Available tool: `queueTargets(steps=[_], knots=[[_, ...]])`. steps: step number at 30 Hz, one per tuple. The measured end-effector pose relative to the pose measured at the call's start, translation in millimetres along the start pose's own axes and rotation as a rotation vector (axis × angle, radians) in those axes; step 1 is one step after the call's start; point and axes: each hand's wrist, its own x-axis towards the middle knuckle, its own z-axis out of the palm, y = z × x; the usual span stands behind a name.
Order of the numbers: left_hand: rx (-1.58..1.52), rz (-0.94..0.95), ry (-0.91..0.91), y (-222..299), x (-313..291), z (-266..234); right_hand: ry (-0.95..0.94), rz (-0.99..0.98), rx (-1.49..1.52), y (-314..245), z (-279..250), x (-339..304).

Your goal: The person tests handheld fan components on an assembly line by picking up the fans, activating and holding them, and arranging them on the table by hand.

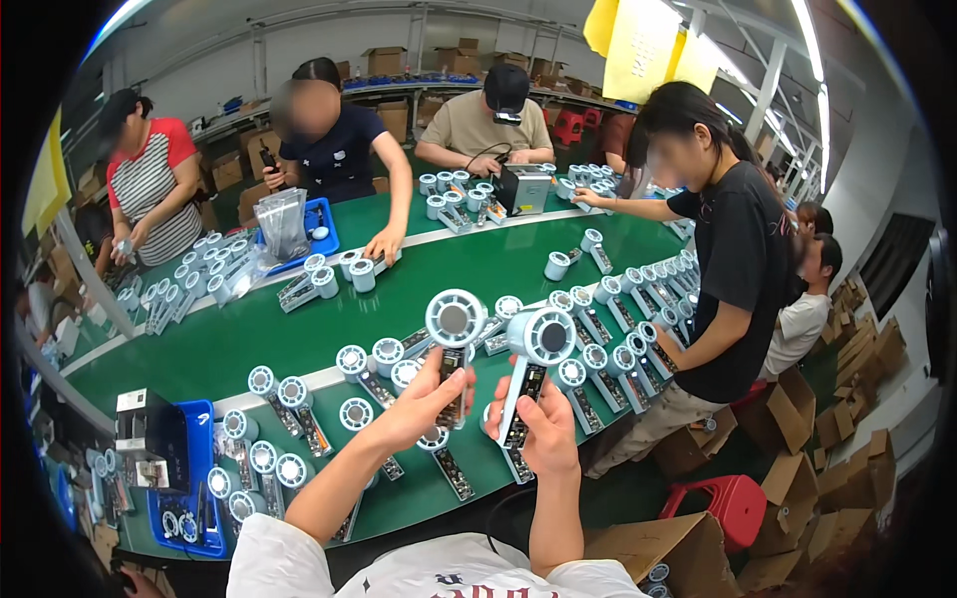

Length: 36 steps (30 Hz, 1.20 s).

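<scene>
Pale-blue fans (455,318) are pinched by their handles (529,381) in left hand (433,401) and right hand (548,431) (far sides hidden).

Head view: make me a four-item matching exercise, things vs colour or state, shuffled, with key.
Things:
1. held fans
2. stool at lower right
3. hanging sheets at top
4. work surface

Colour or state:
A. yellow
B. green
C. one in the left hand, one in the right hand
D. red

Pairs: 1-C, 2-D, 3-A, 4-B
</scene>
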Motion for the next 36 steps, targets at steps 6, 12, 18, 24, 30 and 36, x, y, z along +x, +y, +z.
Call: queueTargets(steps=[6, 12, 18, 24, 30, 36], knots=[[0.037, 0.155, -0.064, 1.4, -5.3, 6.5, 0.036, -0.009, -0.006, 7.0, 0.5, -3.0], [0.109, 0.176, -0.048, -4.5, -6.6, 3.2, 0.081, -0.013, -0.075, 12.8, 0.9, -2.3], [-0.039, 0.136, -0.102, -9.0, -8.6, 0.3, 0.094, 0.004, -0.007, 16.0, 0.5, -1.8], [-0.046, 0.191, -0.089, -9.2, -8.7, 7.6, 0.061, 0.043, -0.022, 15.3, 3.5, -0.8], [-0.077, 0.212, -0.054, -8.2, -12.0, 11.7, 0.026, 0.029, -0.018, 14.8, 5.4, -3.0], [0.004, 0.193, 0.014, -9.7, -13.9, 10.9, 0.092, 0.012, -0.125, 17.6, 2.3, -3.5]])
